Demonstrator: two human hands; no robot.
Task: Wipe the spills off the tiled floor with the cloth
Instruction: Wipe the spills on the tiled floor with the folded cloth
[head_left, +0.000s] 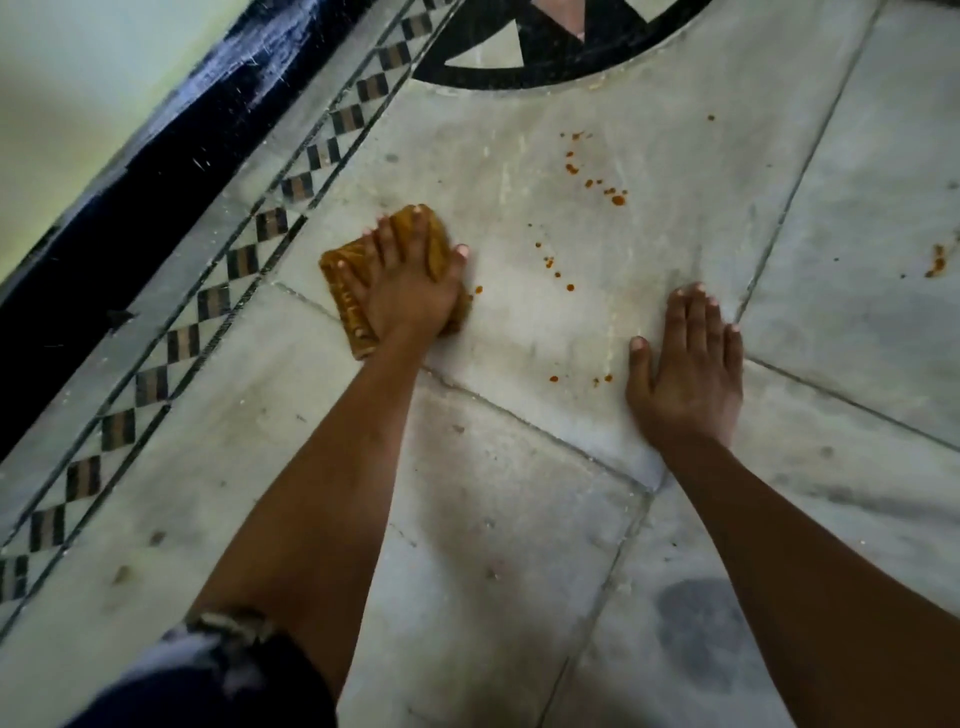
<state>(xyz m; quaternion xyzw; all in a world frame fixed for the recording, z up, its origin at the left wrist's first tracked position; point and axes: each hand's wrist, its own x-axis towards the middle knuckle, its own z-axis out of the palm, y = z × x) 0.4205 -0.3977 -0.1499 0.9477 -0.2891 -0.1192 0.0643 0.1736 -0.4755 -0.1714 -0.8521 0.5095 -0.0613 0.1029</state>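
My left hand (410, 280) presses flat on a folded orange-yellow cloth (340, 283), fingers spread over it, on the pale tiled floor (519, 467). My right hand (685, 364) lies flat and open on the floor to the right, holding nothing. Orange spill drops (618, 198) dot the floor beyond and between my hands, with more small orange drops (556, 273) just right of the cloth and a pair of orange specks (597, 380) close to my right thumb. An orange smear (936, 262) sits at the far right edge.
A checkered tile border (244, 260) runs diagonally on the left beside a dark skirting (135, 197) and a light wall. A black circular floor pattern (545, 67) lies at the top, with part of a person's foot (563, 15) on it.
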